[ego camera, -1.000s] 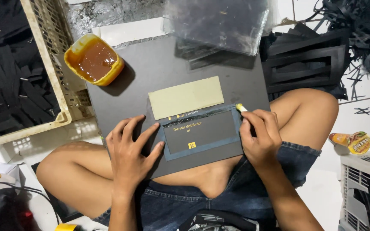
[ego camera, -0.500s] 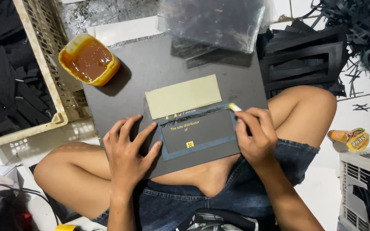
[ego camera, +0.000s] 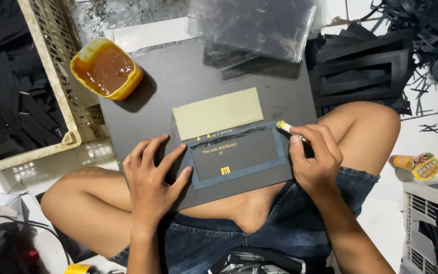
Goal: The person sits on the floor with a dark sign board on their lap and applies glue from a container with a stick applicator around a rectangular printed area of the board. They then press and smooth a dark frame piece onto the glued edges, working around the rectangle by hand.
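Right fingers: I see my right hand (ego camera: 314,160) clenched around a small brush (ego camera: 291,129), its yellowish tip poking out past the thumb toward the left.
Brush tip: it sits just off the far right corner of the dark card (ego camera: 238,154), right at the card's blue border.
Left fingers: my left hand (ego camera: 152,175) is spread flat, fingers released and pressing down on the near left part of the card; it grips nothing.
Dark card: it lies on the near half of the black board (ego camera: 188,86) across my lap, its far edge streaked with a wet dark line.
Pale sheet: a beige rectangle (ego camera: 218,112) lies just beyond the card, its near edge touching or overlapping the card's far edge; I cannot tell which.
Open room: bare board shows on the far side between the pale sheet and the glue tub.
Glue tub: a yellow tub of brown glue (ego camera: 106,68) sits at the board's far left corner.
Plastic sleeves: a clear stack (ego camera: 252,23) overhangs the board's far right edge.
Left margin: a cream crate (ego camera: 51,91) crowds the board's left edge.
Right margin: black frames (ego camera: 361,71) stacked beside my right knee.
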